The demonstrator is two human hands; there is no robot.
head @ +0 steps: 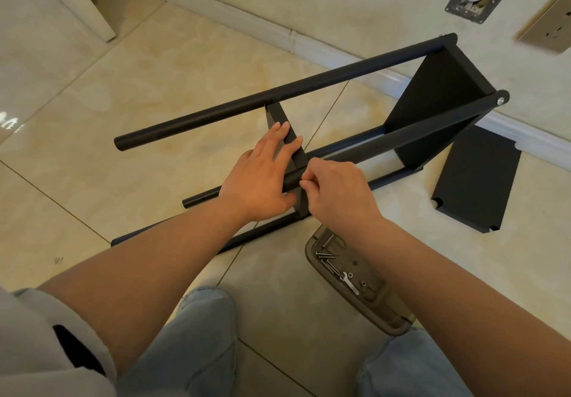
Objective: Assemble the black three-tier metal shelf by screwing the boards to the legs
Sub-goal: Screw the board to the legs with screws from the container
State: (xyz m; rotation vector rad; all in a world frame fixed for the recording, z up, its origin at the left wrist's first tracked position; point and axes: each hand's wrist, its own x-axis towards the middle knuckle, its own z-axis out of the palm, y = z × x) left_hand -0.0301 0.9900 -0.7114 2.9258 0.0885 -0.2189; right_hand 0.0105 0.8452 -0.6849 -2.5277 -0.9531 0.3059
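Both hands meet over the middle of a black metal shelf frame [309, 124] lying on its side on the tiled floor [154, 72]. The left hand [262, 177] has its fingers straight and spread, pressed flat against the face of a narrow black board [292, 143] that stands on edge between the legs. Just beside it, touching the same spot, the right hand [336, 192] is curled with thumb and fingertips pinched together at the near upper leg [401, 137], where the board meets it; whatever small thing it pinches is hidden by the fingers.

Beyond the hands, the far upper leg [278, 93] runs across the frame from lower left to upper right. At the far right end of the legs, well away from both hands, a wider black board [441, 103] is already fixed between them, with a silver screw head [500, 101] showing at the end of the near leg. Two more legs lie low against the floor beneath the hands.

To the right of the right hand, a loose black board [475, 186] lies flat on the floor beside the baseboard [355, 62]. Nearer the person, under the right forearm, a brown tray [315, 242] holds screws [327, 259] and a small wrench [350, 283]. Knees in pale blue jeans [197, 341] are closest to the camera.
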